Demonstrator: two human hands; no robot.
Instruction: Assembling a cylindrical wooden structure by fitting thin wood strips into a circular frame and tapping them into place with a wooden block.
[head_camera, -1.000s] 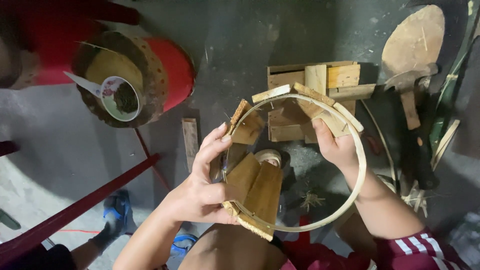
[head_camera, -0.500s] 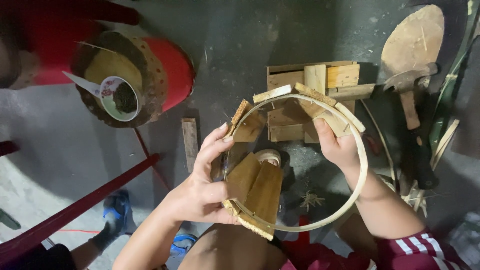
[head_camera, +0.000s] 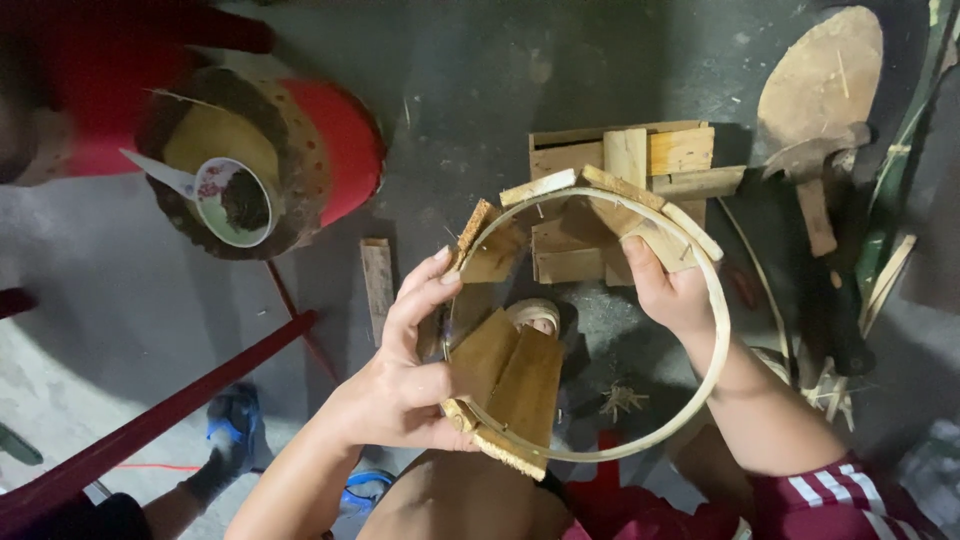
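Dark concrete floor (head_camera: 470, 100) lies under you. Your left hand (head_camera: 400, 385) clasps the near wooden slats (head_camera: 510, 380) against the thin round bamboo hoop (head_camera: 700, 390); your right hand (head_camera: 675, 295) pinches the far slats. Beyond sits a wooden block stack (head_camera: 680, 155).

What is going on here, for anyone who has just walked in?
A person holds a thin bamboo hoop with both hands and lines its inside with short wooden slats. The left hand grips the slats at the near-left rim; the right hand steadies those at the far-right. Gaps remain around the ring. More cut wood pieces lie on the floor beyond, and a roll of tape sits on a red stool.
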